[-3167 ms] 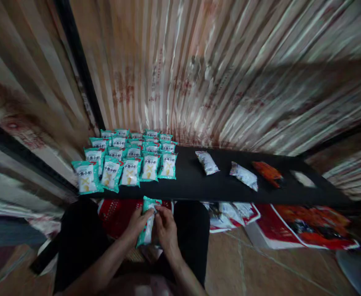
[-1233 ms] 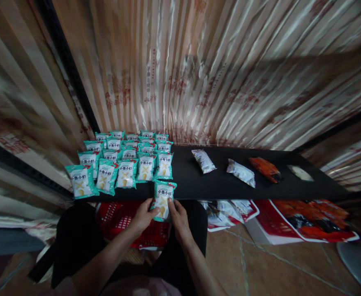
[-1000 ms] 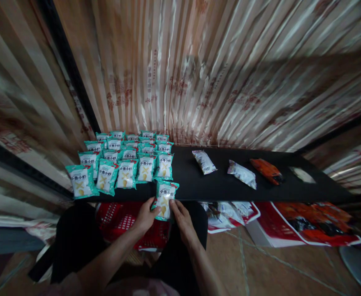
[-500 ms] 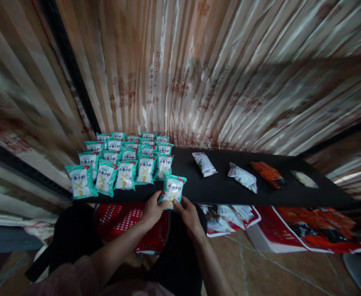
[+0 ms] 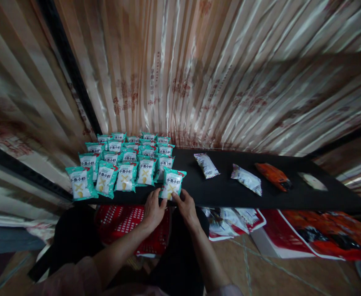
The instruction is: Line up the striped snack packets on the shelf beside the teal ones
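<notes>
Between my two hands stands a teal-and-white snack bag (image 5: 172, 183) at the black shelf's front edge. My left hand (image 5: 154, 209) grips its lower left side, fingers curled at the corner. On the other side, my right hand (image 5: 185, 205) has its thumb on the front of the bag's lower part and its fingers at the right edge. Several matching snack bags (image 5: 125, 176) stand upright in rows to the left, the held one just in front of the rightmost column.
Rightward along the shelf (image 5: 217, 195) lie two white packets (image 5: 207, 165), an orange packet (image 5: 273, 176) and a pale flat packet (image 5: 312, 181). Below are a red basket (image 5: 128, 216) and containers of white packets (image 5: 226, 220) and orange packets (image 5: 331, 230). A curtain (image 5: 180, 74) hangs behind.
Both hands have moved the held snack bag slightly forward, closer to the row behind it. The bag now stands more upright. The view has shifted a little.
</notes>
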The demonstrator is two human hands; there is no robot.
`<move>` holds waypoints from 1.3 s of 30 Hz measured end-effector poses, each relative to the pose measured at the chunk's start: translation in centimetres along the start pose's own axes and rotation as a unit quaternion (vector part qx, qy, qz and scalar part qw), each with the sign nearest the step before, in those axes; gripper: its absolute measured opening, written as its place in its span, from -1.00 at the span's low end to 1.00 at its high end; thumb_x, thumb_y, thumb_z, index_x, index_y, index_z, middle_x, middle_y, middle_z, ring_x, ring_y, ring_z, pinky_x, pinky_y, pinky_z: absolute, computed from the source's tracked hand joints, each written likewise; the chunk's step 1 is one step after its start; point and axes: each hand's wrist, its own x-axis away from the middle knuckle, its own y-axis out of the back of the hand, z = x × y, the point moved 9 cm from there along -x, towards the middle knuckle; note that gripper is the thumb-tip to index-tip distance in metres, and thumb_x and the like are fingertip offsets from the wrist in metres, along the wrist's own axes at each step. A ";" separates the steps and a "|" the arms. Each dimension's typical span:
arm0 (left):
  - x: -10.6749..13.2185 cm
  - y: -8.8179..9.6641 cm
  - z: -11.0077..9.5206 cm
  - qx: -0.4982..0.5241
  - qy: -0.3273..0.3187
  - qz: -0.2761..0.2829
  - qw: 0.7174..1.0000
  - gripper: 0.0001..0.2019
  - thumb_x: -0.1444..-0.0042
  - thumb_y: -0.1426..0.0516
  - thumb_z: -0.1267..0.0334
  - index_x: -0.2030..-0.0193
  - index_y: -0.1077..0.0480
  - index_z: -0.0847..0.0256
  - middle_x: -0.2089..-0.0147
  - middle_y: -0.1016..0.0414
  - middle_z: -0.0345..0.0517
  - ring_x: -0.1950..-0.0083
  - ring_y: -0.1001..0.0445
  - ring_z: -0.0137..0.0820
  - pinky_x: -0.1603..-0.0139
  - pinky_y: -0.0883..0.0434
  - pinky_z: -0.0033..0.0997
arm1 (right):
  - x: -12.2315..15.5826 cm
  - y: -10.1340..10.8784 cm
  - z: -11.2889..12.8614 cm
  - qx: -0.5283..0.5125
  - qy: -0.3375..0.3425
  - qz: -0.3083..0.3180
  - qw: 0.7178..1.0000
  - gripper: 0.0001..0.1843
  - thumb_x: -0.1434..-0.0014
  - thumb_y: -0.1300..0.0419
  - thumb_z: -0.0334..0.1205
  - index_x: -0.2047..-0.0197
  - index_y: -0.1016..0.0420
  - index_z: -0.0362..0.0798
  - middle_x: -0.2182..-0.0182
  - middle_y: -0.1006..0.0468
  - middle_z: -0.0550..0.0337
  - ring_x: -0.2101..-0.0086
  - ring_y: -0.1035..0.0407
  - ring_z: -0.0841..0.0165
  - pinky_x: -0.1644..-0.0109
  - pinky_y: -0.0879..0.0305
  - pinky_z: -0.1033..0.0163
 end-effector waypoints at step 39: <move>-0.5 1.5 -1.3 -0.285 -0.173 -0.025 0.943 -0.56 -0.04 0.05 0.53 -0.09 -0.29 0.36 -0.19 -0.29 0.04 -0.14 -0.27 -0.21 -0.15 -0.34 -0.17 | -3.3 -0.9 -0.3 0.041 0.086 -0.061 0.994 -0.52 -0.01 -0.17 0.02 0.03 -0.46 -0.02 0.18 -0.58 0.12 0.18 -0.42 0.18 0.08 -0.33 0.12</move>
